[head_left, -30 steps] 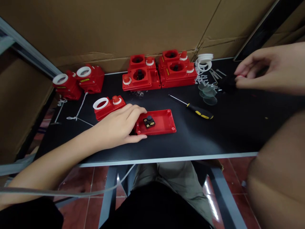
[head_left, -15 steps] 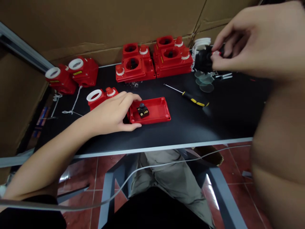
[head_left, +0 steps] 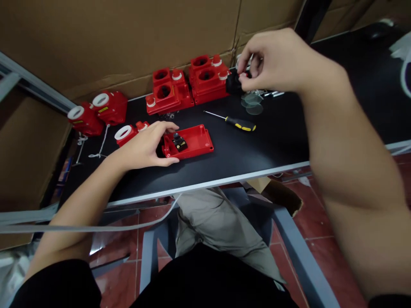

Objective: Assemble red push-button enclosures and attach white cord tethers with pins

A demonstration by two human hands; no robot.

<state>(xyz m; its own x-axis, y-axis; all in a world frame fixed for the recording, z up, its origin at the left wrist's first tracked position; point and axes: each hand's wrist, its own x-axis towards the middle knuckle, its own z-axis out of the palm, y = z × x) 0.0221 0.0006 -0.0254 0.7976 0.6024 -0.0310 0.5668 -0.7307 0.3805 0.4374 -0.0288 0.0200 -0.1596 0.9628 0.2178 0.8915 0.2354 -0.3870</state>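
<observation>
My left hand [head_left: 146, 145] is closed round the left end of an open red plastic housing [head_left: 198, 143], thumb at its near side and fingers at its far side. Inside that housing sits a small black switch block [head_left: 180, 144] with a round button and brass screws. At the back right, my right hand [head_left: 272, 62] is in a pinch beside a black object [head_left: 233, 83]. A speck of red shows between its fingertips, too small to name. Between the hands lies a black-and-yellow screwdriver [head_left: 240, 124] on the black tabletop [head_left: 257, 149].
Red housings with round openings [head_left: 170, 92] stand along the cardboard wall [head_left: 144, 38]. Two with white rings [head_left: 96, 109] are at the left, cords hanging from them. Clear glass discs [head_left: 253, 102] lie below my right hand. A grey cable [head_left: 128, 228] crosses in front.
The view has swung to the right, so everything sits further left in the picture. My right hand keeps its pinch by the black object; my left hand stays on the red housing.
</observation>
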